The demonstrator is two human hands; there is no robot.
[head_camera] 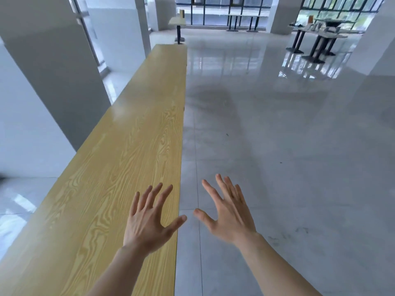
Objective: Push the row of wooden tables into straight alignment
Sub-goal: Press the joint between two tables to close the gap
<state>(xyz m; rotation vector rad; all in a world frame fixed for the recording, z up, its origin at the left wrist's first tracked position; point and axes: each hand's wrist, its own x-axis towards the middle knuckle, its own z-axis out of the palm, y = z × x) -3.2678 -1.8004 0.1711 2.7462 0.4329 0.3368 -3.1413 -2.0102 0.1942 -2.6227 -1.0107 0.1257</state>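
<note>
A long row of yellow wood-grain tables (132, 133) runs from the bottom left away toward the far middle, its right edge forming a nearly straight line. My left hand (149, 221) hovers open over the near table's right edge, fingers spread, holding nothing. To the right of that edge, my right hand (226, 212) is open above the floor, fingers spread, apart from the table.
White pillars (55, 67) stand close along the left of the row. A small pedestal table (178, 23) stands beyond the row's far end. Dark-legged tables (316, 39) with items stand at the far right. Glossy grey tiled floor (277, 146) spreads to the right.
</note>
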